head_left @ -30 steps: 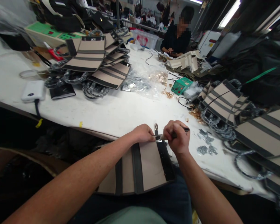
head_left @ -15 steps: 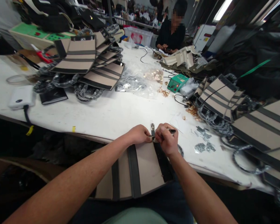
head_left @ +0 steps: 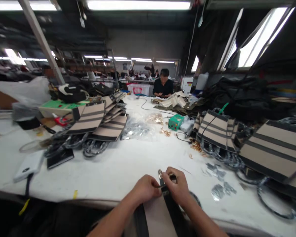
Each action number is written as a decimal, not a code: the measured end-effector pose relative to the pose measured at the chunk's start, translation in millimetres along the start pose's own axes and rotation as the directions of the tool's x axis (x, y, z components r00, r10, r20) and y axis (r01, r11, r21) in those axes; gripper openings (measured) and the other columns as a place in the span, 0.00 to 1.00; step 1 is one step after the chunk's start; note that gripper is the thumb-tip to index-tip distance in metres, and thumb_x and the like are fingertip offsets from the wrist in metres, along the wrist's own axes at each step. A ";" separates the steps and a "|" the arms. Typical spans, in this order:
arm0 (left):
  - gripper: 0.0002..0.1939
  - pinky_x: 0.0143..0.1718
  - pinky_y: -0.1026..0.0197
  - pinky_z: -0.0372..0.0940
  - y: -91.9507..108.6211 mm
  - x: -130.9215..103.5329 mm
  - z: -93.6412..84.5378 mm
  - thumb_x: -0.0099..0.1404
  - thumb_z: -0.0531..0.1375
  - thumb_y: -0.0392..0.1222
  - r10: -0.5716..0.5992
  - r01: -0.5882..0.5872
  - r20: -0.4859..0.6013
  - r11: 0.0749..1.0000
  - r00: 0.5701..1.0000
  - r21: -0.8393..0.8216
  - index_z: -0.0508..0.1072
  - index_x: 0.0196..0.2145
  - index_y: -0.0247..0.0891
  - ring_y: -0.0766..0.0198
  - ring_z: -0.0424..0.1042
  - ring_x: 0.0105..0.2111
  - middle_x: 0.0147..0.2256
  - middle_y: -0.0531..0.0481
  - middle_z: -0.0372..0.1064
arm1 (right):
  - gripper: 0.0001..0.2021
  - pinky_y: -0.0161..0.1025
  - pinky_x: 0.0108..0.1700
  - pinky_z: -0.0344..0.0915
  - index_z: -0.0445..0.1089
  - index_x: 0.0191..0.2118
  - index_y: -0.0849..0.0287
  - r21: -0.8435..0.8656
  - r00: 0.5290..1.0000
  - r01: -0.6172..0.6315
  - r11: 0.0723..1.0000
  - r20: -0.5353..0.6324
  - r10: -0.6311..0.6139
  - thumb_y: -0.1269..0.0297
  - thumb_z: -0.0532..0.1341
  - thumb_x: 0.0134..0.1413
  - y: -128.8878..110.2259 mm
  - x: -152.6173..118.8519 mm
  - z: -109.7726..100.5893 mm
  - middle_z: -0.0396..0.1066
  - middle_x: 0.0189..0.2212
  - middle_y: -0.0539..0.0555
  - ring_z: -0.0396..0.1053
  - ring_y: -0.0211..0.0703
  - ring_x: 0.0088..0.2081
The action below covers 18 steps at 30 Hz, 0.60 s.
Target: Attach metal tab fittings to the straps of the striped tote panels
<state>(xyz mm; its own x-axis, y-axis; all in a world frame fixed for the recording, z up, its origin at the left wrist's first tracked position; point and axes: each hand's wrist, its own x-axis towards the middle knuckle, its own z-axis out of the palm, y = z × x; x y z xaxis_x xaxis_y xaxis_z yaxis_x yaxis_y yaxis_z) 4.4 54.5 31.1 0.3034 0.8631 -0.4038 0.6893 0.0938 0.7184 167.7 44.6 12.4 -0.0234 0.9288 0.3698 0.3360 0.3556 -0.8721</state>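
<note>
At the bottom middle of the frame, pinching the edge of the tan and black bag piece [head_left: 160, 217] with the left hand [head_left: 145, 190], finger and thumb closed on it — and gripping a dark tool [head_left: 173, 178] in the curled right hand [head_left: 179, 187], near a little strap [head_left: 160, 176] with a shiny end. Can't tell about the tool's hidden tip. On the white table [head_left: 138, 168], see thin silver bits [head_left: 217, 191] at lower right — and a green box [head_left: 176, 122] higher up, right of the middle.
</note>
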 end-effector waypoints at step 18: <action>0.20 0.34 0.56 0.67 -23.2 -0.5 23.4 0.38 0.73 0.54 -0.167 0.174 -0.133 0.984 0.977 0.037 0.84 0.33 0.53 0.54 0.75 0.33 0.29 0.54 0.78 | 0.13 0.49 0.44 0.80 0.83 0.41 0.40 -0.392 0.918 0.370 0.842 0.295 -0.266 0.48 0.65 0.53 107.3 -34.5 -25.9 0.81 0.41 0.55 0.80 0.57 0.42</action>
<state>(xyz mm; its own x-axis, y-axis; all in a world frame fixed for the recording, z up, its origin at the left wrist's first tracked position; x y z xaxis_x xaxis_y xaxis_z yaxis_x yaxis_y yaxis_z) 3.7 40.2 1.3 0.0934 0.8935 -0.4393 0.7555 0.2237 0.6157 228.9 48.0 -85.6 -0.3889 0.7886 0.4764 0.6432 0.6026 -0.4724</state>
